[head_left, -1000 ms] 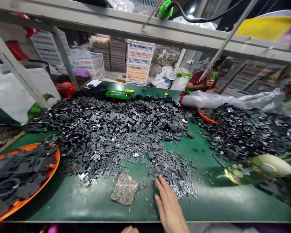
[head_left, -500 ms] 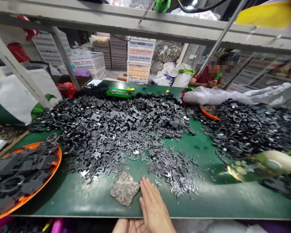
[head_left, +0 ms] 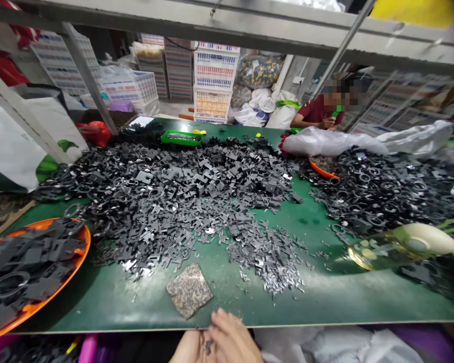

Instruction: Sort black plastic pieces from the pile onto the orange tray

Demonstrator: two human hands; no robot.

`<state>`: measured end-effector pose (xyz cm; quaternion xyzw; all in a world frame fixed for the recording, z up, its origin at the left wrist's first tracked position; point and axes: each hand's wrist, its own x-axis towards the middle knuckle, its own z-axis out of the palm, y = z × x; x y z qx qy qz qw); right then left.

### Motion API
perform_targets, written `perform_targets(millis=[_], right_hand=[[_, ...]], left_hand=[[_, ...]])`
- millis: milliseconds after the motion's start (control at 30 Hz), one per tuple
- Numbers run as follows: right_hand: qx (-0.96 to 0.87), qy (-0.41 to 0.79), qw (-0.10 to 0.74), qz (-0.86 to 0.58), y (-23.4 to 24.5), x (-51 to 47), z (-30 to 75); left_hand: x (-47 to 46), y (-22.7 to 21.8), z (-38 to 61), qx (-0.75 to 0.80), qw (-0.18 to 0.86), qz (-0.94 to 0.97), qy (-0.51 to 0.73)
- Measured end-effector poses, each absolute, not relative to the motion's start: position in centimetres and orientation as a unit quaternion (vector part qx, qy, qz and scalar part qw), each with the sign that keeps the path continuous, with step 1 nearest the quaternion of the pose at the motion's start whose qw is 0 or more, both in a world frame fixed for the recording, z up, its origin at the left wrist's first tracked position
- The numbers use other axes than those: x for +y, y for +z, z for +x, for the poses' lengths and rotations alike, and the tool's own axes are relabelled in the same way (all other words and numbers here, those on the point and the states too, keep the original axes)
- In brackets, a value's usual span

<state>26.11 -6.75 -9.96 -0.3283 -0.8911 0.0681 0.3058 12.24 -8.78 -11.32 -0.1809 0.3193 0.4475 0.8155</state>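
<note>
Left hand and right hand together at near bench edge, small dark pieces between them, grip unclear; big heap of black stamped parts lies on green mat; orange tray at left loaded.

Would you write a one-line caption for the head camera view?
Left hand and right hand at a green workbench's edge, below heaped black parts and a speckled stone tile.

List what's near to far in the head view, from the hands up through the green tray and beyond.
left hand and right hand at the bench edge → speckled stone slab → heap of dark stamped parts → green tray → stacked plastic crates
</note>
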Motion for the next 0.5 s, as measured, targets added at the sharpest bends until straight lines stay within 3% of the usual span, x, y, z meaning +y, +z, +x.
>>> perform_targets(millis=[133, 300, 500], right_hand=[[-0.885, 0.065, 0.229, -0.399, -7.5, -3.4, 25.5], [-0.915, 0.079, 0.159, -0.363, -6.7, -1.7, 24.1], [-0.921, 0.060, 0.233, -0.306, -9.5, -5.1, 25.5]], left_hand=[[-8.5, -11.5, 12.2, 0.300, 0.839, -0.196, 0.409], [-8.4, -11.1, 11.6, 0.284, 0.846, -0.209, 0.399], [-8.7, -10.7, 10.9, 0.283, 0.845, -0.198, 0.408]])
